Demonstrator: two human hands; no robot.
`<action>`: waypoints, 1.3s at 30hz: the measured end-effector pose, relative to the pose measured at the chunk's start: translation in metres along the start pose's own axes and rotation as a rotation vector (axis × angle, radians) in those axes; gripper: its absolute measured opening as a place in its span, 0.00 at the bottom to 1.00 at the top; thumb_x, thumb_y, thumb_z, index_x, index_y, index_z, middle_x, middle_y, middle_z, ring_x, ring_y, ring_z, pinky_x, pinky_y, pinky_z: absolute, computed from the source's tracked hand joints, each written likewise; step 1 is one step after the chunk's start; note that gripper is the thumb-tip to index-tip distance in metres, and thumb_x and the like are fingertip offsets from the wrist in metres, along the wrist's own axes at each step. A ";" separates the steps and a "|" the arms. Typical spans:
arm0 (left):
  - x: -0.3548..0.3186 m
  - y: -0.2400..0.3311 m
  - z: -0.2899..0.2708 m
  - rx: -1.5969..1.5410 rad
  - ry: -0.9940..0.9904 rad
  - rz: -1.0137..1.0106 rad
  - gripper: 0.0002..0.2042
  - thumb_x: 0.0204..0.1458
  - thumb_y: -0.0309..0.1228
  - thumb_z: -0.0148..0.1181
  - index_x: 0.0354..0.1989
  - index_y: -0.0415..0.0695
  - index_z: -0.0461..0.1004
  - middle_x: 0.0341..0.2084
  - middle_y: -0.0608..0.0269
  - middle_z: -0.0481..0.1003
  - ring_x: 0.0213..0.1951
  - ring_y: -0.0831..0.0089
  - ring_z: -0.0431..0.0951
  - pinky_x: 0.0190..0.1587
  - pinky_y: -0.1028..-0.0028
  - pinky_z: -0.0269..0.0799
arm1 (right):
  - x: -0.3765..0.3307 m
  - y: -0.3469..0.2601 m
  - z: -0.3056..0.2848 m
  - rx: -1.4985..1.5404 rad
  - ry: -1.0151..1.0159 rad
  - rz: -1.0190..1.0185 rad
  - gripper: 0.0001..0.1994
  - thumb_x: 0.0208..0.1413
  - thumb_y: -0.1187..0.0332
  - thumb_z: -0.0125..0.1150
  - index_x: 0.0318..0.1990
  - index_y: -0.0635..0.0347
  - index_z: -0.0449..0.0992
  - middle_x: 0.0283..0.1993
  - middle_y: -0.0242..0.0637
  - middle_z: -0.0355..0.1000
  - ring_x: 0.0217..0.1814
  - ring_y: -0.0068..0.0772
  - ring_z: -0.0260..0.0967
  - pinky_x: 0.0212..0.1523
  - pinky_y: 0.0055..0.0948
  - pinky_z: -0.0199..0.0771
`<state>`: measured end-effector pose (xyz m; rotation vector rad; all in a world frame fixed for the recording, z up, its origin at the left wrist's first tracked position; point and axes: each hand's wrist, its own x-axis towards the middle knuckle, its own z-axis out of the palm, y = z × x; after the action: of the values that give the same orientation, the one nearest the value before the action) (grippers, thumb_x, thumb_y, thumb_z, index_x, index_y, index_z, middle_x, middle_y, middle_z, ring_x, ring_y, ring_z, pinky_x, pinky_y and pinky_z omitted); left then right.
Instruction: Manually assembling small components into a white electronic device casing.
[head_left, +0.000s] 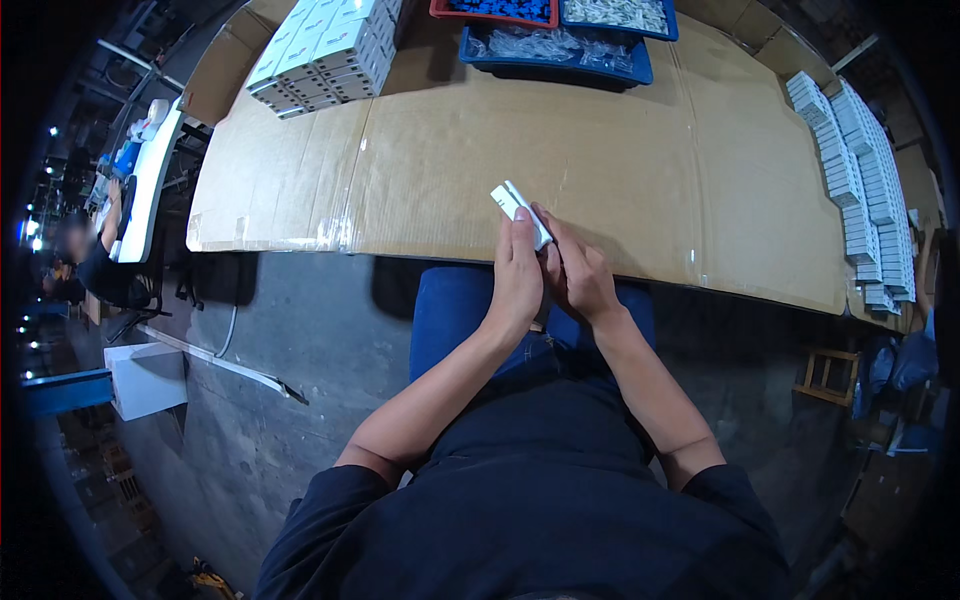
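Note:
A small white box-like piece (520, 214), slim and rectangular with small dark marks on its face, is held tilted over the near edge of the cardboard-covered table (440, 170). My left hand (517, 285) grips its lower left side, thumb on the top face. On the other side, the fingers of my right hand (582, 272) close round its lower right edge. The lower end of the piece is hidden between my hands, and its exact kind is too small to make out.
White boxes (320, 50) are stacked at the far left. At the far middle stand a red bin (495, 18) of blue parts, a blue bin (652, 32) of pale parts and a blue tray (560, 72) of clear plastic bags. More white boxes (850, 185) line the right. A person (105, 245) sits at far left.

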<state>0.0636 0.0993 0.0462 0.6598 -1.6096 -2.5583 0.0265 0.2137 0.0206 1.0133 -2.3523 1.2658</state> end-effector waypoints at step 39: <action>0.013 0.005 -0.025 0.313 -0.287 0.666 0.52 0.57 0.63 0.57 0.78 0.38 0.43 0.71 0.44 0.57 0.69 0.53 0.63 0.71 0.56 0.55 | 0.037 -0.044 -0.038 0.973 -0.085 0.839 0.25 0.69 0.59 0.59 0.67 0.65 0.68 0.61 0.37 0.73 0.63 0.26 0.69 0.58 0.28 0.73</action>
<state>0.0596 0.0725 0.0375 -0.2366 -1.9130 -1.9892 0.0275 0.2121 0.0894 0.1644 -2.2440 2.8692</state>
